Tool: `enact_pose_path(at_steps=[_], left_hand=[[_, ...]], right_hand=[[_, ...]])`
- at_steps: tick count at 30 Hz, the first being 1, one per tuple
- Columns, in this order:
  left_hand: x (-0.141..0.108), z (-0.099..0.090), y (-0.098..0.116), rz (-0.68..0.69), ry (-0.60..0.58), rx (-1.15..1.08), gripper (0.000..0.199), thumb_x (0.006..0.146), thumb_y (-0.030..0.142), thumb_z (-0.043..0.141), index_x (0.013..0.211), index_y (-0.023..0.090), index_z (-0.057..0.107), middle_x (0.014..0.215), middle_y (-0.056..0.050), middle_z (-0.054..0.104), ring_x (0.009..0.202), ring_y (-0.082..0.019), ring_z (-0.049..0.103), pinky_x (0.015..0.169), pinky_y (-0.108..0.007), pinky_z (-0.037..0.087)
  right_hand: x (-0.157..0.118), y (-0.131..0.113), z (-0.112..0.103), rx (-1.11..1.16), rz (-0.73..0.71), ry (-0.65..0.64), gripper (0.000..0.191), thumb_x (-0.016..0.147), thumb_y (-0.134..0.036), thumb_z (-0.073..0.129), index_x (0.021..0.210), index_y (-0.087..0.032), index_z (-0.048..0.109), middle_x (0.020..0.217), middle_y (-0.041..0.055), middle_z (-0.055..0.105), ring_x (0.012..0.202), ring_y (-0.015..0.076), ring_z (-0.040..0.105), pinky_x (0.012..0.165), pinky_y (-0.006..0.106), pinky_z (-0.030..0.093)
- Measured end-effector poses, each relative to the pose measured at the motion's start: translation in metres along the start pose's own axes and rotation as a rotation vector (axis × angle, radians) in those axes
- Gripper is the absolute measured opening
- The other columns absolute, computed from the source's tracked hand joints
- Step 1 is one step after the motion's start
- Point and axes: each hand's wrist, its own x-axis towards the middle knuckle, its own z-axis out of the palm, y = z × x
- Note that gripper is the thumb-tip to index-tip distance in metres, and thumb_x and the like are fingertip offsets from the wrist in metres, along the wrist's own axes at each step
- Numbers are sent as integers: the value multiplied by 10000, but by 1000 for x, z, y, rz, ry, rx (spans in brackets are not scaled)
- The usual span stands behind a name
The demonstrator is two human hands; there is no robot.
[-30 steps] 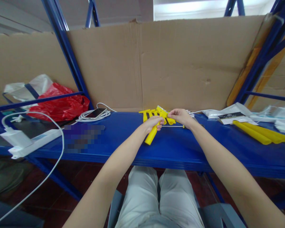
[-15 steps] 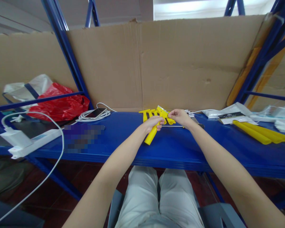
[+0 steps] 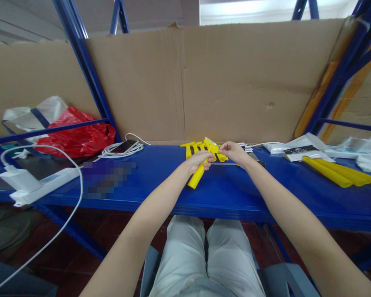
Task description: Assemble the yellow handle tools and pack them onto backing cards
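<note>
My left hand [image 3: 200, 161] is wrapped round a yellow tool [image 3: 196, 177], whose tube-like handle points down toward the table's front edge. At the tool's upper end a pale, flat blade shows. My right hand [image 3: 232, 152] is closed at the tool's head, fingertips pinched together; what they hold is too small to make out. Several more yellow tools [image 3: 189, 149] lie behind my left hand. A thin rod with a dark handle [image 3: 261, 163] rests just right of and below my right hand.
On the blue table [image 3: 160, 185], two yellow tubes [image 3: 336, 172] and plastic packets [image 3: 306, 144] lie at the right. A phone [image 3: 125, 147] rests on a coiled white cable at the left, near a power strip [image 3: 57, 180] and a red bag [image 3: 80, 132]. Cardboard [image 3: 235, 82] stands behind.
</note>
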Motion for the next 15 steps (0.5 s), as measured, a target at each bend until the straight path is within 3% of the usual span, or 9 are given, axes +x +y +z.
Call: enact_pose_path(at_steps=[8, 15], left_hand=[[-1, 0, 1, 17, -14, -9, 225, 851, 51, 411, 680, 193, 380, 466, 95, 393, 285, -28, 309, 328, -150, 250], [-5, 0, 3, 28, -77, -41, 273, 865, 44, 370, 636, 191, 361, 446, 92, 374, 272, -25, 287, 303, -161, 239]], right_hand=[[-1, -2, -3, 85, 118, 95, 389, 537, -282, 828, 768, -193, 527, 770, -11, 584, 647, 99, 517, 606, 236, 444], [-6, -8, -10, 240, 196, -132, 289, 630, -331, 787, 784, -177, 598, 771, 17, 654, 701, 118, 587, 567, 211, 409]])
